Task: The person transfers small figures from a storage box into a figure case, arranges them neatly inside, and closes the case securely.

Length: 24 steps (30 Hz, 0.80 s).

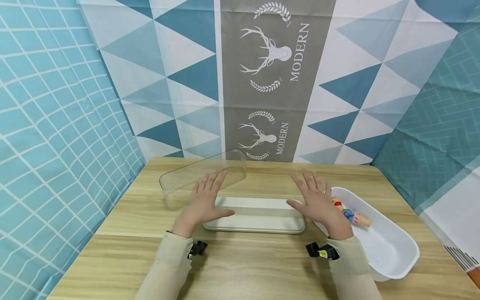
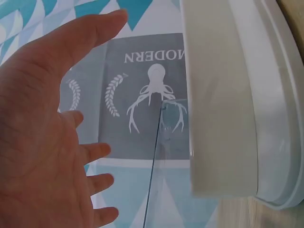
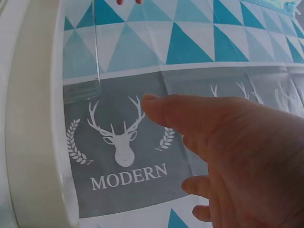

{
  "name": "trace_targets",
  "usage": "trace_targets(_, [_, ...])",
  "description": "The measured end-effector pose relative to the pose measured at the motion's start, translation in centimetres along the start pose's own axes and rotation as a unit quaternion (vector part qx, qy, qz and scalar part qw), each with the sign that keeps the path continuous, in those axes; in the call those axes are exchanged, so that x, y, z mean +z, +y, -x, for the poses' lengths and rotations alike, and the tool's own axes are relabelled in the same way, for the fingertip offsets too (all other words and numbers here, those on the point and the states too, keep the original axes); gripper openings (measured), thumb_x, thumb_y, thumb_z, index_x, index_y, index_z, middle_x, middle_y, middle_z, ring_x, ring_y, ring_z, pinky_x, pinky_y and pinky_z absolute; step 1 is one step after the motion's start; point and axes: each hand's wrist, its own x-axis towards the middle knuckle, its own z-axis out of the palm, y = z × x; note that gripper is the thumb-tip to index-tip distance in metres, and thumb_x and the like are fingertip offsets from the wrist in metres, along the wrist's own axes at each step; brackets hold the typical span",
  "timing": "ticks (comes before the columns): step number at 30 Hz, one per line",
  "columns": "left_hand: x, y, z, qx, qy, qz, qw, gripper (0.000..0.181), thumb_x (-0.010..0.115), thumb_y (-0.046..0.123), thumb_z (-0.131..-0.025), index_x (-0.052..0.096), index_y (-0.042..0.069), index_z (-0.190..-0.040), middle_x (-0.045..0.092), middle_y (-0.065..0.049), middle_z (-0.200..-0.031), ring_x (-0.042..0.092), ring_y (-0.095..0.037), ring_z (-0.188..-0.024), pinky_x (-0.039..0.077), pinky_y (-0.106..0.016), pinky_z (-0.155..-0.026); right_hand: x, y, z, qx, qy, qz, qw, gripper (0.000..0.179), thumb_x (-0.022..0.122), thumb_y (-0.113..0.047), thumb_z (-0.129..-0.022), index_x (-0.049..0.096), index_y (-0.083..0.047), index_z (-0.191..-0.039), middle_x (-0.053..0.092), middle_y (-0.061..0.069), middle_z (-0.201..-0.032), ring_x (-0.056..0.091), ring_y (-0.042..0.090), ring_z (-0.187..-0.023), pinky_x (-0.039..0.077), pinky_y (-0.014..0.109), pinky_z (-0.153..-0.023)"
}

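My left hand (image 1: 202,204) hovers with spread fingers at the left end of a long, shallow white box (image 1: 258,226). Over by the box's right end is my right hand (image 1: 318,206), its fingers also spread and nothing in its grasp. The left wrist view shows the left palm and thumb (image 2: 95,31) apart from the white box's side (image 2: 223,95). In the right wrist view, the right thumb (image 3: 180,110) points toward the box wall (image 3: 35,114) across a gap. Behind the left hand, a clear plastic cover (image 1: 174,198) rests on the table, partly hidden by fingers.
A white basin (image 1: 393,254) stands on the right, partly behind the right hand and forearm. Several small figures lie in it, among them a blue one (image 1: 348,214) and a pink-and-tan one (image 1: 362,219). Patterned cloth (image 1: 258,104) hangs behind the wooden table (image 1: 247,266).
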Motion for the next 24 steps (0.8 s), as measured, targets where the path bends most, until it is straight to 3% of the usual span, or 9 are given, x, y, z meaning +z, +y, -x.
trace_targets(8, [-0.5, -1.1, 0.2, 0.016, -0.022, 0.040, 0.9988, 0.119, 0.086, 0.047, -0.071, 0.015, 0.009, -0.160, 0.020, -0.024, -0.160, 0.017, -0.050, -0.144, 0.015, -0.068, -0.112, -1.2, 0.4, 0.6, 0.002, 0.001, -0.006, 1.0000, 0.077, 0.063, -0.034, -0.097, 0.023, -0.012, -0.158, 0.011, 0.028, -0.161, 0.000, 0.051, -0.146, -0.004, 0.074, -0.106])
trace_targets(13, [-0.6, -2.1, 0.3, 0.006, -0.048, 0.085, 0.9952, 0.126, 0.091, 0.042, -0.066, 0.012, 0.015, -0.161, 0.023, -0.022, -0.160, 0.020, -0.047, -0.144, 0.019, -0.068, -0.111, -1.8, 0.9, 0.9, -0.019, 0.011, -0.015, 0.9996, 0.074, 0.063, -0.030, -0.097, 0.025, -0.011, -0.157, 0.014, 0.029, -0.160, 0.004, 0.052, -0.145, 0.001, 0.076, -0.106])
trace_targets(19, [-0.6, -3.4, 0.4, 0.004, -0.083, 0.159, 0.9838, 0.137, 0.097, 0.031, -0.058, 0.009, 0.011, -0.161, 0.022, -0.024, -0.160, 0.021, -0.047, -0.144, 0.025, -0.063, -0.111, -2.6, 1.6, 1.4, -0.037, 0.026, -0.031, 0.9985, 0.071, 0.064, -0.021, -0.096, 0.028, -0.007, -0.155, 0.020, 0.031, -0.157, 0.015, 0.056, -0.141, 0.012, 0.076, -0.105])
trace_targets(24, [-0.3, -4.6, 0.5, 0.019, -0.101, 0.218, 0.9704, 0.140, 0.098, 0.023, -0.056, 0.006, 0.008, -0.160, 0.020, -0.029, -0.158, 0.022, -0.048, -0.143, 0.025, -0.065, -0.110, -3.3, 2.0, 1.8, -0.030, 0.022, -0.049, 0.9981, 0.069, 0.062, -0.017, -0.096, 0.028, -0.006, -0.155, 0.020, 0.032, -0.156, 0.014, 0.056, -0.141, 0.011, 0.077, -0.105])
